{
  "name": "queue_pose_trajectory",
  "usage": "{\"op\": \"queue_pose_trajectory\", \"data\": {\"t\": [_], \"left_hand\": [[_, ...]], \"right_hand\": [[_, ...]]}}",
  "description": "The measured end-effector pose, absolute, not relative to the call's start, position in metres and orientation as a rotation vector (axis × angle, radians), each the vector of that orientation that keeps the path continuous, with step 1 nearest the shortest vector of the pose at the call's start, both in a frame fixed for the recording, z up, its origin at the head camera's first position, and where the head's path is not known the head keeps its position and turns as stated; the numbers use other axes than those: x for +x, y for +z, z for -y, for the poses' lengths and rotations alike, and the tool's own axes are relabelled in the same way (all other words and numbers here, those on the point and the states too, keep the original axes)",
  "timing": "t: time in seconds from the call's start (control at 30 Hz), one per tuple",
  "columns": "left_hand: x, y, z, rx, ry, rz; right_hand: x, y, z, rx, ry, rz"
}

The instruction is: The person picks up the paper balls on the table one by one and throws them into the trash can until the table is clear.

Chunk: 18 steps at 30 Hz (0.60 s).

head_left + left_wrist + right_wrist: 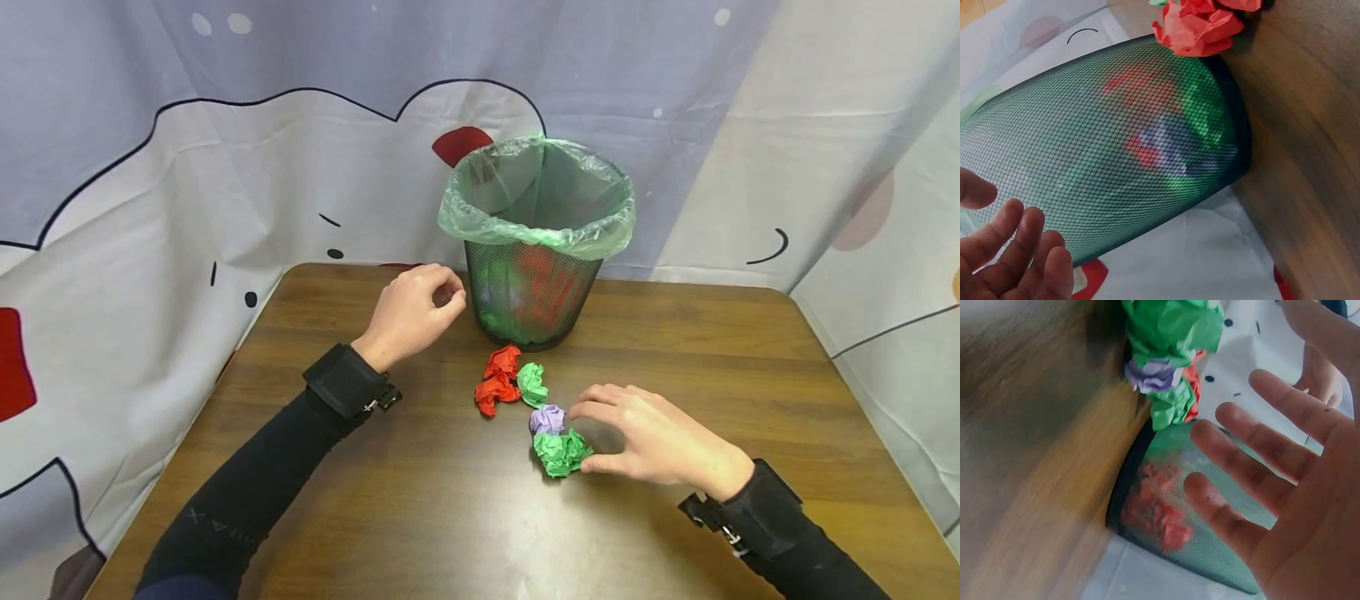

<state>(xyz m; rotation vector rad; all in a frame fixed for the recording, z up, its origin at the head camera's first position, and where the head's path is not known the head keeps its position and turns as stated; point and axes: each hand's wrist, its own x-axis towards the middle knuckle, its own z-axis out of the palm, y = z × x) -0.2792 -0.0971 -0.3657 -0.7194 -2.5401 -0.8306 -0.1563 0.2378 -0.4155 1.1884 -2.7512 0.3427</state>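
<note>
My left hand point(417, 310) hovers just left of the bin with loosely bent fingers. A gap shows between thumb and fingertips point(1030, 222) in the left wrist view, and nothing is held. Above the table, my right hand point(651, 435) is spread beside a green crumpled paper ball point(561, 453) and a purple one point(547, 419); whether the thumb touches the green ball I cannot tell. Its fingers point(1235, 450) are apart and hold nothing in the right wrist view. Farther back lie a light green ball point(532, 384) and red crumpled paper point(497, 392).
A black mesh bin point(558, 292) lined with a translucent green bag point(525, 237) stands at the table's back. Red, green and purple paper shows through its mesh. The wooden table point(420, 500) meets a printed curtain point(225, 183) behind and at the sides.
</note>
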Motion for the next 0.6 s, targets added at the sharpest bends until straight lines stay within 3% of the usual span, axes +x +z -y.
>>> {"op": "queue_pose_trajectory", "data": {"t": [0.6], "left_hand": [[-0.276, -0.390, 0.092, -0.737, -0.824, 2.617]], "right_hand": [[-0.152, -0.434, -0.216, 1.247, 0.219, 2.747]]}}
